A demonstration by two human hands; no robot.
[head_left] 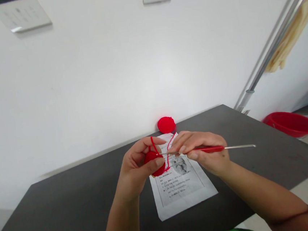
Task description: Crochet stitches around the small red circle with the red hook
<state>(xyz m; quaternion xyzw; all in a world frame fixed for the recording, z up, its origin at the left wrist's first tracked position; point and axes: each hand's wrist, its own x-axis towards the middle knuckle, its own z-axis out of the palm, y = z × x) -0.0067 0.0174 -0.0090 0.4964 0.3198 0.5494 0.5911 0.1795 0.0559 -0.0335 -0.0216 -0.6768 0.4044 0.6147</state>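
Note:
Between the thumb and fingers of my left hand (139, 164) is a small rounded piece of red crochet work (157, 169). Red yarn (153, 144) loops up over my left index finger. My right hand (207, 146) grips a crochet hook (211, 149) with a red handle and metal ends. The hook's left tip meets the top of the crochet work; whether it is through a stitch is too small to tell. From the red yarn ball (166, 124) at the wall, a strand runs down behind my right fingers toward the work.
A printed sheet of paper (187, 188) lies under my hands on the dark grey table (83, 202). The white wall (110, 61) stands along the table's far edge. Right of the table are a red basin (293, 124), a metal pole (277, 42) and a hanging yellowish cloth (290, 37).

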